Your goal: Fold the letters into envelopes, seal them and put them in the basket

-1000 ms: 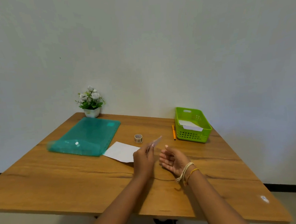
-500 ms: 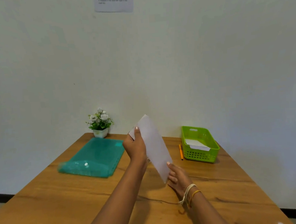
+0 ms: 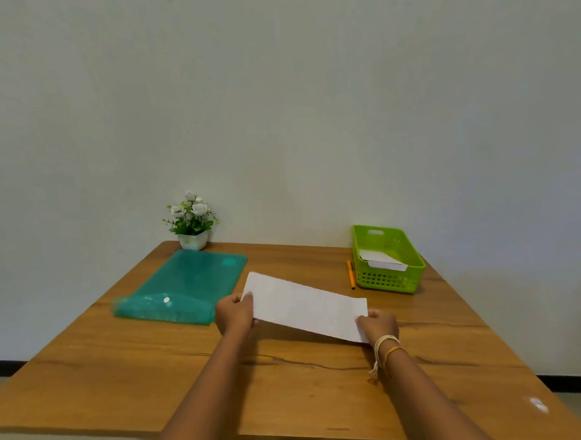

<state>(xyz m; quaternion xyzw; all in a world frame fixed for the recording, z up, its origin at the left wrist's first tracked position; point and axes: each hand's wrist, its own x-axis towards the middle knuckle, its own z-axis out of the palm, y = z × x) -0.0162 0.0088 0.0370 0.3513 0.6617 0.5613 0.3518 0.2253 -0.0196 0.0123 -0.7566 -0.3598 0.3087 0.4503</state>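
**Paper held over the tabletop**

Both hands hold a white paper above the wooden tabletop. The left hand pinches its left end, the right hand its lower right end, so the sheet slopes down to the right. A teal folder lies to the left, a potted plant behind it by the wall. On the right stands a green basket with white envelopes inside, and an orange pen just beside it.

- Your single head camera looks forward and slightly down across the table, facing the wall.
- It sits near your forearms; the far table edge remains visible.
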